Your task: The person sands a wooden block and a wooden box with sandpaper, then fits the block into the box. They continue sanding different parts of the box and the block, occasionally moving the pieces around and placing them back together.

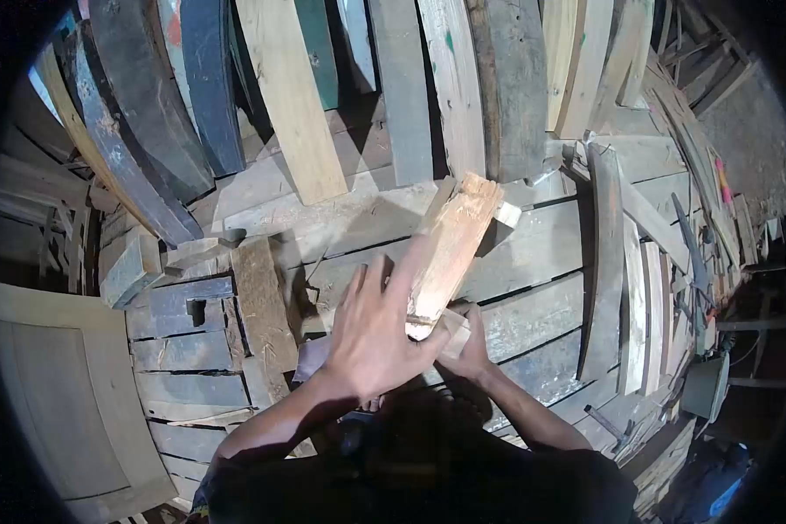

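Note:
A short, splintered block of pale orange wood (450,240) stands tilted in front of me, its ragged end up. My left hand (371,332) lies flat against its left side, fingers spread and pointing up. My right hand (467,345) grips the block's lower end from the right, partly hidden behind the left hand. Both forearms rise from the bottom of the view.
Worn planks (533,253) form the surface below. Many boards (293,96) lean upright at the back. Loose offcuts (262,301) lie to the left, a pale panel (52,402) at far left, and long slats (633,306) to the right.

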The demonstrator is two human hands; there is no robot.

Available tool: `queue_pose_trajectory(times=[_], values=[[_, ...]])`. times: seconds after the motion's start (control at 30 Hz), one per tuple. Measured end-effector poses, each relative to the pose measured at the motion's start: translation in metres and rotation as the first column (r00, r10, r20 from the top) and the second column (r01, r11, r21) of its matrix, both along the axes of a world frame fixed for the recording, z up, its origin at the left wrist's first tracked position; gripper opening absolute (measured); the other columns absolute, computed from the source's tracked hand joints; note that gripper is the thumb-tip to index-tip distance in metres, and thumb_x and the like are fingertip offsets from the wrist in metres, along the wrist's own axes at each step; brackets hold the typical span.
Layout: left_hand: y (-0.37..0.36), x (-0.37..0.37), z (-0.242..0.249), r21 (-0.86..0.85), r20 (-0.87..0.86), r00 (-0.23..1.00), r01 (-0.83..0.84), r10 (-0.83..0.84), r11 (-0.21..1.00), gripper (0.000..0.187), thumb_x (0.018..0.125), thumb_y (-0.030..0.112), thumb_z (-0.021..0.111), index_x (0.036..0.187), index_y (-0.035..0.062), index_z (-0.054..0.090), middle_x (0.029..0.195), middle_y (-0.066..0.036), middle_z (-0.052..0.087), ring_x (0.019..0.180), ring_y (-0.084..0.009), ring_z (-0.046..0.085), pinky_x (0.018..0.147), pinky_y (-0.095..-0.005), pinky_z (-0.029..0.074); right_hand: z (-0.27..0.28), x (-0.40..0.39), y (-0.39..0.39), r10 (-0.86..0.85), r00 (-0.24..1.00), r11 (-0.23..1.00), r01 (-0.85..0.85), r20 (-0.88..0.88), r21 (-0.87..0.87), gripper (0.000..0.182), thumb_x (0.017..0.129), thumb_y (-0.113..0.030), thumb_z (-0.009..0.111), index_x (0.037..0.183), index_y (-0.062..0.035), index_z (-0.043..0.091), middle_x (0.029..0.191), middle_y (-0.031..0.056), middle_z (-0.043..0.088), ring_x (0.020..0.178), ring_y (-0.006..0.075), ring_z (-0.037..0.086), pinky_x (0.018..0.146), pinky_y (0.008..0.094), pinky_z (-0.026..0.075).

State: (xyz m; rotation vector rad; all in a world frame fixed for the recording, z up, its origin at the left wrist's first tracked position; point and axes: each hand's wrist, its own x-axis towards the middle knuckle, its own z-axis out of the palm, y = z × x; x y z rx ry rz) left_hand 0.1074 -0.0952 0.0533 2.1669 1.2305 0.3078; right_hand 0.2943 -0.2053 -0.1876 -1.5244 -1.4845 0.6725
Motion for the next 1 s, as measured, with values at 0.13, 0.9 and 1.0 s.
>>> queue_pose_trajectory(times=[0.13, 0.9, 1.0], values=[[-0.002, 0.002, -0.001, 0.066, -0.020, 0.999, 0.032, -0.031, 0.997, 0.103, 0.082, 0.026, 0.080, 0.173, 0.0080, 0.034, 0.126, -0.038, 0.059, 0.118, -0.0544, 0.061, 0.107, -0.0603, 0.050, -0.004, 0.003, 0.000, 0.026, 1.000, 1.000, -0.026, -0.013, 0.010, 0.080, 0.075, -0.028, 0.102, 0.129, -0.0008, 0.048, 0.118, 0.0147, 0.062, 0.107, 0.0257, 0.064, 0.096, 0.0430, 0.053], [0.016, -0.006, 0.004, 0.013, 0.122, 0.992, 0.012, -0.013, 1.000, 0.110, 0.075, 0.030, 0.096, 0.166, -0.0024, 0.043, 0.112, -0.037, 0.072, 0.106, -0.0527, 0.073, 0.106, -0.0581, 0.055, 0.171, 0.110, 0.144, 0.199, 0.965, 0.964, -0.161, 0.171, -0.211, 0.075, 0.095, -0.030, 0.089, 0.154, 0.0004, 0.055, 0.145, 0.0211, 0.068, 0.139, 0.0284, 0.064, 0.116, 0.0451, 0.052], [0.023, -0.013, -0.006, 0.185, 0.117, 0.991, 0.043, -0.066, 0.982, 0.120, 0.067, 0.026, 0.104, 0.165, -0.0042, 0.042, 0.131, -0.036, 0.072, 0.117, -0.0458, 0.076, 0.110, -0.0519, 0.058, 0.148, 0.115, 0.152, 0.098, 0.990, 0.976, -0.076, 0.099, -0.205, 0.068, 0.090, -0.025, 0.093, 0.144, 0.0022, 0.064, 0.126, 0.0202, 0.078, 0.121, 0.0279, 0.076, 0.111, 0.0433, 0.058]])
